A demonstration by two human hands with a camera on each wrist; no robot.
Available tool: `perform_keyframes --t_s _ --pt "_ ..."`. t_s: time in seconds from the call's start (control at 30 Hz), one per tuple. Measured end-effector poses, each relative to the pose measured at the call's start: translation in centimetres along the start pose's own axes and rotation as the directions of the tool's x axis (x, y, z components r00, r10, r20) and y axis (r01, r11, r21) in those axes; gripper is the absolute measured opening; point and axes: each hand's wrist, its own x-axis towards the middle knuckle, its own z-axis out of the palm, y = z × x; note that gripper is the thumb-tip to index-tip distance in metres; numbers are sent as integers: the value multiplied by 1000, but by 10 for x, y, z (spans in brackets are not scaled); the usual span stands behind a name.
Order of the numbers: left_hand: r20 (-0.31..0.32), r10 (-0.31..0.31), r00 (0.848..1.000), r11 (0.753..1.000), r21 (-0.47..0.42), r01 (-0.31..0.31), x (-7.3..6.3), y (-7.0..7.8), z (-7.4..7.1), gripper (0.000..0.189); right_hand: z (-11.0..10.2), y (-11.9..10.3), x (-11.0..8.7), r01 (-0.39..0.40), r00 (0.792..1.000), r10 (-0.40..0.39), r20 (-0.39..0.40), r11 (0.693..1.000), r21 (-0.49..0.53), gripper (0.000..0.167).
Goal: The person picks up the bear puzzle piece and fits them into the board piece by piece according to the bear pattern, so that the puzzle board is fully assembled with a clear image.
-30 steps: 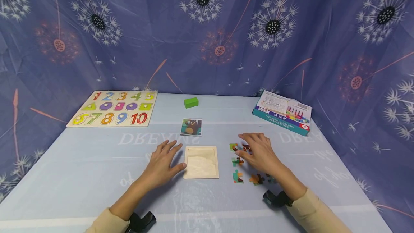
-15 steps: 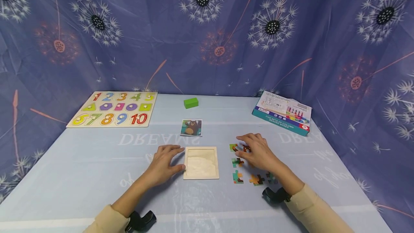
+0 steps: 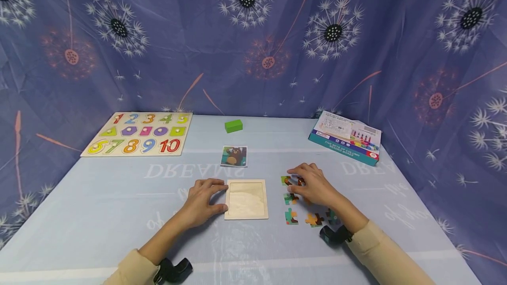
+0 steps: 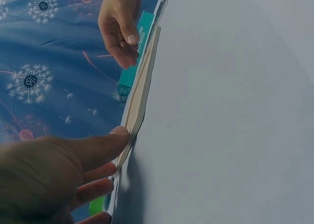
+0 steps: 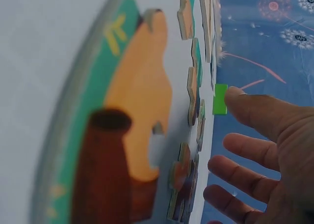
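Left hand [image 3: 203, 202] relaxed, apparently touching the nearest edge of the wooden frame [image 3: 246, 200]; light pressure should steady it. Right hand [image 3: 317, 188] loosely spread, no grip visible, just over the puzzle pieces [image 3: 291, 217]; contact unclear. Judgement: pinch single pieces by opposite edges, sparing neighbours.

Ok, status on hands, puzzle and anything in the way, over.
Left hand at left edge of wooden tray. Right hand over puzzle pieces, none visibly held. No piece in tray yet. Picture card beyond tray, out of the way.
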Motion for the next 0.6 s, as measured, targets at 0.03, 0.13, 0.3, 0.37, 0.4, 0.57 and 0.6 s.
perform_keyframes --t_s 0.03,0.13,0.3,0.37,0.4,0.57,0.6 --pt "1 0 1000 1000 1 0 0 0 0 48 0 1 1 1 1000 -1 4 1000 -4 47" --pt "6 -3 1000 1000 5 3 0 0 1 48 1 3 3 9 1000 -9 18 1000 -12 46" --pt "2 1 1000 1000 16 -1 0 2 2 48 2 6 6 19 999 -18 28 1000 -15 44" --pt "-2 5 1000 1000 18 -5 0 3 3 48 3 7 6 17 999 -16 31 1000 -18 43" --pt "-4 8 1000 1000 20 -8 0 3 3 48 3 8 7 16 999 -15 32 1000 -19 42" --pt "-12 22 1000 1000 16 -21 0 5 4 48 5 11 9 17 1000 -17 27 1000 -20 37" --pt "-11 24 1000 1000 14 -24 0 6 4 48 6 12 10 19 1000 -19 25 1000 -23 36"
